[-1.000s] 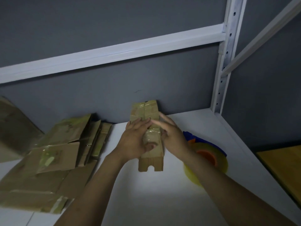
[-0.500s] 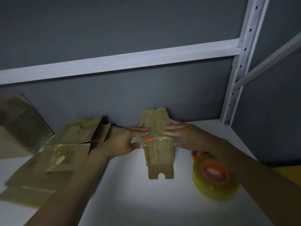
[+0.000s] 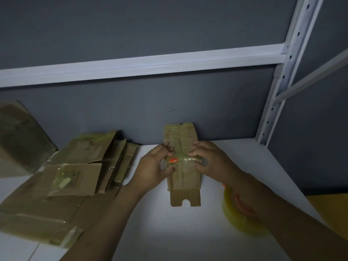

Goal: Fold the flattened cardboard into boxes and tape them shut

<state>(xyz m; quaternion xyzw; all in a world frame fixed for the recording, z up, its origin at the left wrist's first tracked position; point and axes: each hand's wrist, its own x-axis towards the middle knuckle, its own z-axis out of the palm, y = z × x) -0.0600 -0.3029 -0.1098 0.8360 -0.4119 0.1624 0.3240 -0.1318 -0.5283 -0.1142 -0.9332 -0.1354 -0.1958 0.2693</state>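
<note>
- As you scan from your 9 o'clock, note the stack of flattened cardboard (image 3: 66, 185). It is matte brown sheet, creased, with glossy patches of tape, and it lies on the white shelf (image 3: 169, 238).
- Your left hand (image 3: 152, 170) grasps the left edge of the folded cardboard (image 3: 185, 183). The fingers curl over the top face. They appear to pinch one end of the tape strip (image 3: 186, 160) against the board.
- The folded cardboard sits between your two hands, at 12 o'clock from your body.
  - Its long axis runs 12 to 6. The far end is by the grey wall and the notched end points toward you.
  - It is a narrow, flat piece with a seam down its length.
  - Whether it rests on the shelf or is lifted cannot be told.
- The tape strip crosses the board from 9 to 3, at right angles to the seam. It is clear, shiny and wrinkled. An orange spot shows on it near the left hand, and what that spot is cannot be told.
- Your right hand (image 3: 209, 162) grasps the right edge, with curled fingertips on the other end of the strip.
- Both hands are equally near the work. The next move likely depends on that crossing: press the strip from the seam outward toward 9 and 3.
- The tape roll (image 3: 243, 223) lies at 5 o'clock from the right hand, partly hidden by that forearm. It is translucent yellow with an orange core. The right hand is the nearer one to it.
</note>
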